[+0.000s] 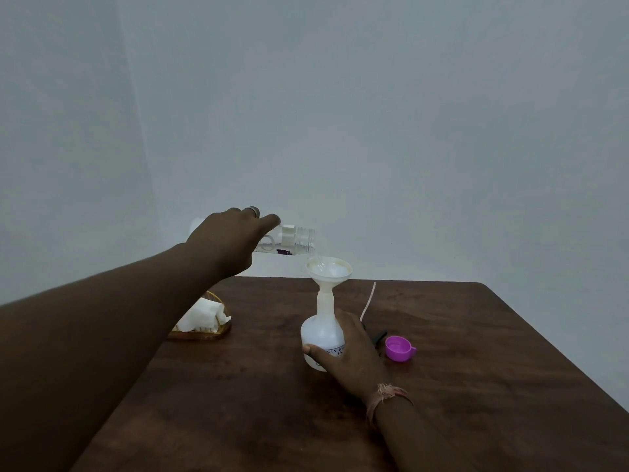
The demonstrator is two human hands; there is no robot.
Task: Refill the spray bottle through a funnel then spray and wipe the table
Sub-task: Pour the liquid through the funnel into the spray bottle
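A white translucent spray bottle (pixel 320 330) stands upright on the dark wooden table (pixel 476 386), its spray head removed. A white funnel (pixel 329 272) sits in its neck. My right hand (pixel 350 356) is wrapped around the bottle's body. My left hand (pixel 226 243) holds a clear refill bottle (pixel 292 241) tipped almost level, its open mouth just above the funnel's rim. Clear liquid runs from that mouth into the funnel.
A woven basket (pixel 218 330) with white cloths or tissues stands at the left of the table. A purple cap (pixel 399 349) lies right of the spray bottle. Beside it lie a dark spray head part (pixel 377 337) and its thin white tube (pixel 368 301).
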